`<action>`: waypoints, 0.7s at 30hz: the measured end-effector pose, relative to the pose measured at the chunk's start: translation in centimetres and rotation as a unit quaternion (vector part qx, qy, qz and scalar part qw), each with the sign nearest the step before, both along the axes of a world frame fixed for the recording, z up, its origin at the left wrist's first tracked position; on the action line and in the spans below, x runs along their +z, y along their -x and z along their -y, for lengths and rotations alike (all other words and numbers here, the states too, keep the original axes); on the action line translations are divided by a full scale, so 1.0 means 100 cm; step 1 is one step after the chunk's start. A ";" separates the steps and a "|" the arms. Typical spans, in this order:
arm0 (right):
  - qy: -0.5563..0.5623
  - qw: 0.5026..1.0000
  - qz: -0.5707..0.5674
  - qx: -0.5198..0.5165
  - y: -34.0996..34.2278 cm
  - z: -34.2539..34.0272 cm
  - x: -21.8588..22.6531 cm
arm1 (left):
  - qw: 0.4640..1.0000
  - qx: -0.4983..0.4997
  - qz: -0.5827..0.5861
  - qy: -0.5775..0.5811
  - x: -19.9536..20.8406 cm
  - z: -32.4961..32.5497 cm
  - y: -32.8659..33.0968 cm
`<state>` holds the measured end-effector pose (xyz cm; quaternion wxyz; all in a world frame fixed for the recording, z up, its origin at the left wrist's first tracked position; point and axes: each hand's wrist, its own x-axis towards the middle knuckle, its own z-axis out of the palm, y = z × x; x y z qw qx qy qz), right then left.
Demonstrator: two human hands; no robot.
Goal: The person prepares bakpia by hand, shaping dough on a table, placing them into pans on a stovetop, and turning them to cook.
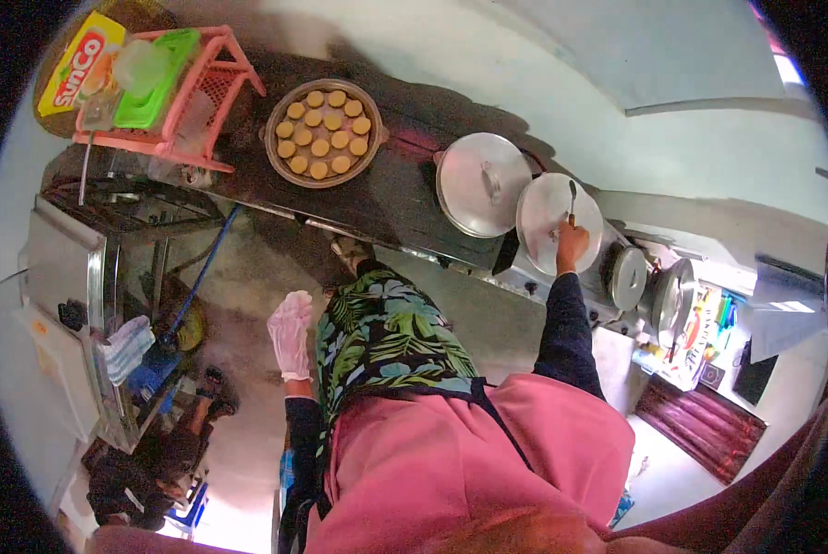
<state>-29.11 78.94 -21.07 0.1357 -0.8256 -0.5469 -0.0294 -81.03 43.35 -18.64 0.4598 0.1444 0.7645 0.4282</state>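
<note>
Pot lid (536, 212) beneath right hand (573, 244): smooth, dull-sheen metal. Left of lid: plastic rack (209, 107), thin plastic glove (291, 337).

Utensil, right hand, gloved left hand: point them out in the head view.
Utensil (573, 189), head view: its dark far end.
Right hand (573, 244), head view: middle of the hand.
Gloved left hand (291, 334), head view: middle of the glove.

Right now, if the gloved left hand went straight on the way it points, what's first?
Likely the dark counter's front edge, though how high the left hand is against it can't be judged.
</note>
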 end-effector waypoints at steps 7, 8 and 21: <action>0.013 0.996 -0.025 0.082 0.085 0.015 0.012 | 0.992 -0.063 -0.101 -0.044 -0.013 0.006 -0.010; 0.000 0.990 -0.070 0.123 0.107 0.014 0.019 | 0.992 -0.052 -0.104 -0.042 -0.014 0.007 -0.013; 0.086 0.874 -0.081 0.472 0.456 -0.041 -0.015 | 0.976 0.116 -0.045 -0.180 -0.057 0.096 -0.019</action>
